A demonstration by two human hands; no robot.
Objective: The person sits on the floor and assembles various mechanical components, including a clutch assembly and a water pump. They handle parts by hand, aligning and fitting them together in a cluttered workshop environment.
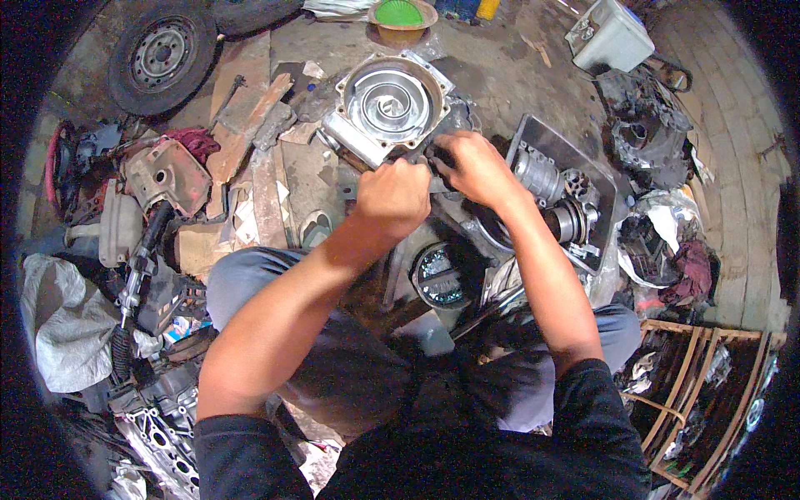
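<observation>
A metal housing (343, 90) with a spiral scroll inside its round opening sits on the floor in front of me. My left hand (393, 198) is closed in a fist at the near edge of this housing. Beside it, my right hand (475, 167) has its fingers curled around something small and dark. Both hands nearly meet, and the fingers hide most of what lies between them. Right of my right hand, a ribbed metal cylinder part (537, 177) lies in a grey tray (546, 136) along with other machined parts.
A round tin (442, 287) of small parts stands between my knees. Wheel and tyre (161, 58) lie at far left, with a bowl (403, 32) at the back. A white bin (612, 42) stands far right; a wooden crate (708, 333) is near right. Scrap parts crowd the left.
</observation>
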